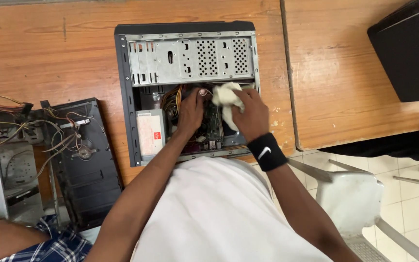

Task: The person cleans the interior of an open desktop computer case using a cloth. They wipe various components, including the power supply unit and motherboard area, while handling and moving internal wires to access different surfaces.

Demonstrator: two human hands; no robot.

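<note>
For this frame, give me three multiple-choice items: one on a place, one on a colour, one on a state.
1. Where is the left hand?
A. inside the open grey metal computer case
B. on the white plastic chair
C. on the closed black computer tower

2. What colour is the crumpled cloth in the right hand?
A. red
B. white
C. blue

3. What is the state of the grey metal computer case?
A. sealed shut
B. standing upright
C. lying flat on the brown wooden table, side panel off

Answers: 1 A, its fingers reach among the cables inside; 2 B, the cloth shows pale white; 3 C, its internals are exposed from above.
</note>
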